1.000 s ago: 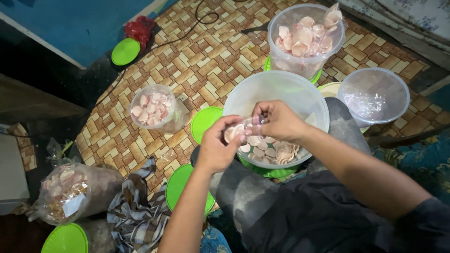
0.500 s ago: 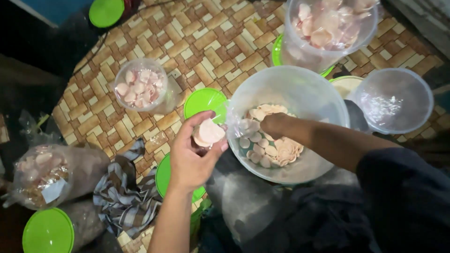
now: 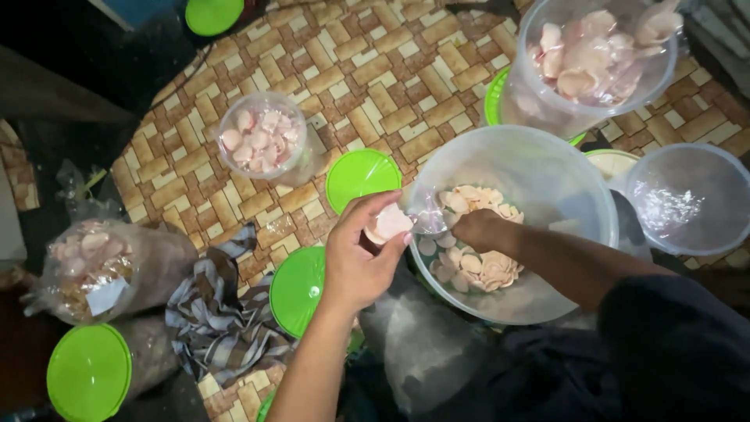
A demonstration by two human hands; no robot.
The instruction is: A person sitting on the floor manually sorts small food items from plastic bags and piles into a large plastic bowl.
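My left hand holds a small stack of pale pink crackers just left of a large clear plastic bowl. Inside that bowl my right hand reaches down among loose round crackers, fingers closed on some of them. A thin clear plastic bag hangs at the bowl's rim between both hands.
A small clear jar of crackers stands on the woven mat. A bigger jar of crackers is at top right, an empty clear container beside it. Green lids, a bagged cracker pack, a striped cloth.
My hands, together over the bowl a second ago, have parted. The left hand has drawn back with its crackers and the right hand has gone down into the bowl.
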